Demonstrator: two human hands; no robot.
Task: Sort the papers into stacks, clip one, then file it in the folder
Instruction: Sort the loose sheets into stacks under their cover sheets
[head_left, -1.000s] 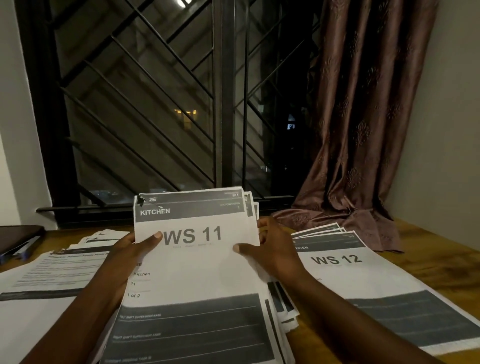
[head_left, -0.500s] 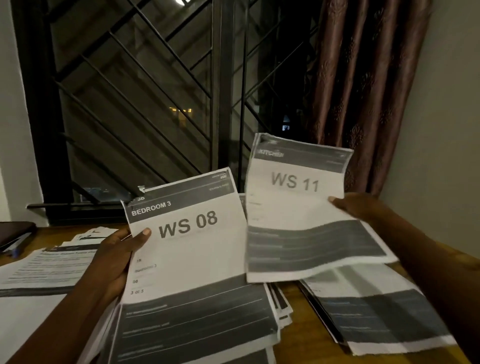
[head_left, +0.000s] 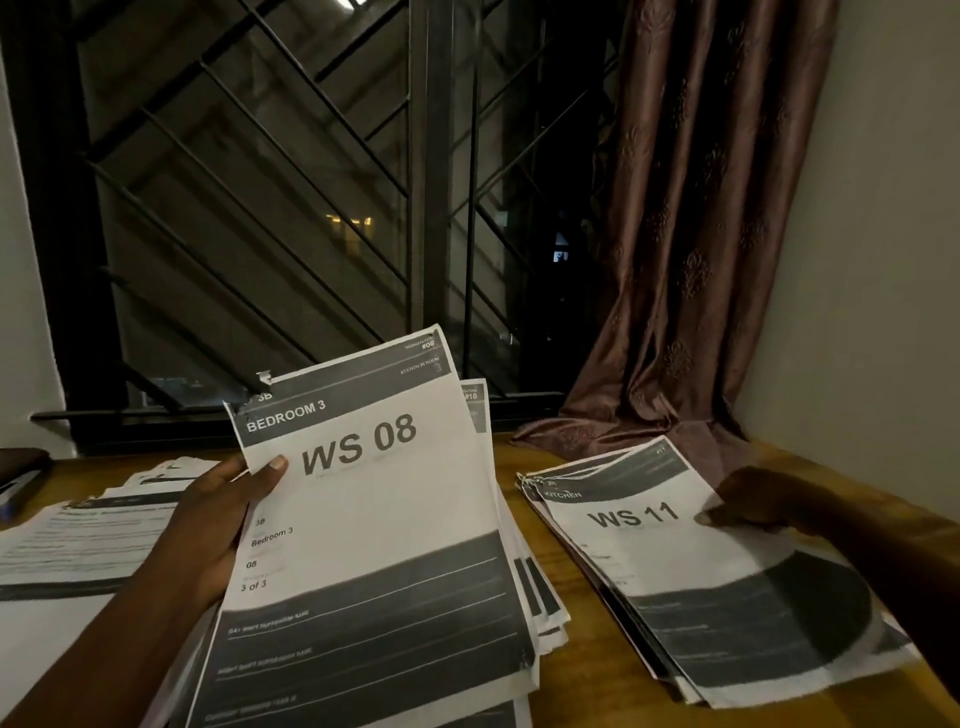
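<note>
Now the right hand (head_left: 753, 501) has come down to the right side of the wooden table (head_left: 582, 675) and lies on the WS 11 sheet (head_left: 675, 561), fingertips at its right edge; in the dim light I cannot tell whether they pinch it or only press it flat. Half a second ago that sheet hung in the air beside the bundle. It now tops the right-hand stack (head_left: 537, 480), covering the WS 12 page seen there a second ago. The left hand (head_left: 218, 525) grips the unsorted bundle (head_left: 374, 545) by its left edge, thumb across the front, tilted up off the table, with WS 08, Bedroom 3, on top. So one more page looks sorted, and WS 08 is likely next, probably for another pile; clipping and filing remain. More papers (head_left: 78, 540) lie spread at the left, and a dark flat thing (head_left: 21, 465), perhaps the folder, sits at the far left edge
</note>
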